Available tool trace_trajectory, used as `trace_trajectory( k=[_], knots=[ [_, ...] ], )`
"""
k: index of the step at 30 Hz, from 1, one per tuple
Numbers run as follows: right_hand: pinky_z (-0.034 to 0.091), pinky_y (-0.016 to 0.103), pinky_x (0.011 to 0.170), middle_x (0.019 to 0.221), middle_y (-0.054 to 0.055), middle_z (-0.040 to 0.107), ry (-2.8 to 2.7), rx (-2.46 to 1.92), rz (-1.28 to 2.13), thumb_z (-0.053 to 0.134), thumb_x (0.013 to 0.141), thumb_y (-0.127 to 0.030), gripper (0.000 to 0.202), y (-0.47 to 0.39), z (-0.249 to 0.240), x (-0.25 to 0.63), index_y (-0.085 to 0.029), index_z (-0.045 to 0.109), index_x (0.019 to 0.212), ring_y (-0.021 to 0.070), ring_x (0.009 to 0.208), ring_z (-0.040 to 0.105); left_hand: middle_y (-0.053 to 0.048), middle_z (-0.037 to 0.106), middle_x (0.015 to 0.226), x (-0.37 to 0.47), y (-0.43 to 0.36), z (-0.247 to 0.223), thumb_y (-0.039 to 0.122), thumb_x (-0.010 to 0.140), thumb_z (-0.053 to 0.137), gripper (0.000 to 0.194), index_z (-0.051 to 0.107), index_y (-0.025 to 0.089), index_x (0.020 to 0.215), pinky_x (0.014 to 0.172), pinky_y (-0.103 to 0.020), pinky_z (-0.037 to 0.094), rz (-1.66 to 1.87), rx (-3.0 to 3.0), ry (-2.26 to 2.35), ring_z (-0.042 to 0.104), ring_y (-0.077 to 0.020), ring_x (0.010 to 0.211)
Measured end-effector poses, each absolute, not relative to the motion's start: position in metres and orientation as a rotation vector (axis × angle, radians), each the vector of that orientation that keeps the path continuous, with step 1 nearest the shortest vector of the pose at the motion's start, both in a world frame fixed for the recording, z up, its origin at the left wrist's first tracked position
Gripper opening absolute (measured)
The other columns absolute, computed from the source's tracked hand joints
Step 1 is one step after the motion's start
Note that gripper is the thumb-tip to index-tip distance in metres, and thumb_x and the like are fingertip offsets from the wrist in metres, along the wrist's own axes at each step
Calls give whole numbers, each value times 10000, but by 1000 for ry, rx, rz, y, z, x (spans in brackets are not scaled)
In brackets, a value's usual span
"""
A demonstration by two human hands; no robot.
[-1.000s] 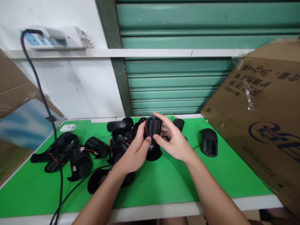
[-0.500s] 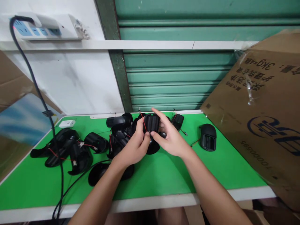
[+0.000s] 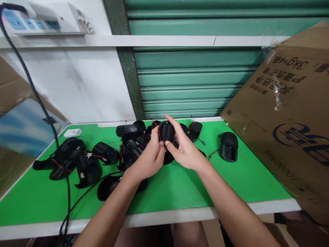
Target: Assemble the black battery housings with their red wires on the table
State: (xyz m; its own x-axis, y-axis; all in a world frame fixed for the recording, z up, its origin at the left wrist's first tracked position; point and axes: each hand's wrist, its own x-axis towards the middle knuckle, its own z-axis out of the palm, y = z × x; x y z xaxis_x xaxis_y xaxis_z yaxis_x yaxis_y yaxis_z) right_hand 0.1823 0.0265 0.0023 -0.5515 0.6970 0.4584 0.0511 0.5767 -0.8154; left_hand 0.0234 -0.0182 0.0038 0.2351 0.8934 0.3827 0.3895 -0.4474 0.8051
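Between both hands is a black plastic housing (image 3: 167,131) with a ribbed, hollow face and a thin red wire at its left side. My left hand (image 3: 153,151) grips its left edge, thumb pressed at the bottom. From the right, my right hand (image 3: 183,147) holds it too, thumb at the lower edge and index finger stretched up along the side. Behind and left of the hands lies a heap of similar black parts (image 3: 132,145), some with red wires. Another wired black housing (image 3: 194,131) rests just right of the hands.
More black shells (image 3: 88,168) lie at the left of the green table (image 3: 177,199). A black cable (image 3: 58,137) hangs across the left side. One black battery-compartment part (image 3: 229,147) sits at the right, beside a large cardboard box (image 3: 282,113). A small white device (image 3: 73,133) lies back left.
The camera view has shifted slightly. The held housing has tilted a little in my hands; both hands keep their grip on it.
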Motion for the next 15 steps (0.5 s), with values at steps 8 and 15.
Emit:
trace_trajectory(
  k=[8, 15],
  knots=[
    [388, 431, 1229, 1656, 75, 366, -1879, -604, 1207, 534, 966, -224, 733, 27, 10, 187, -256, 227, 1631, 238, 1473, 447, -110, 464, 1484, 22, -24, 13, 277, 1035, 375, 461, 322, 183, 1483, 1197, -422, 356, 1155, 1683, 1130, 449, -251, 1379],
    [414, 395, 1190, 1554, 106, 513, -1736, -547, 1355, 620, 964, -385, 704, 30, 17, 193, -246, 339, 1594, 217, 1337, 587, -145, 398, 1568, 24, -26, 18, 313, 1038, 404, 553, 213, 174, 1539, 1269, -448, 265, 1126, 1684, 1056, 349, -257, 1495]
  ],
)
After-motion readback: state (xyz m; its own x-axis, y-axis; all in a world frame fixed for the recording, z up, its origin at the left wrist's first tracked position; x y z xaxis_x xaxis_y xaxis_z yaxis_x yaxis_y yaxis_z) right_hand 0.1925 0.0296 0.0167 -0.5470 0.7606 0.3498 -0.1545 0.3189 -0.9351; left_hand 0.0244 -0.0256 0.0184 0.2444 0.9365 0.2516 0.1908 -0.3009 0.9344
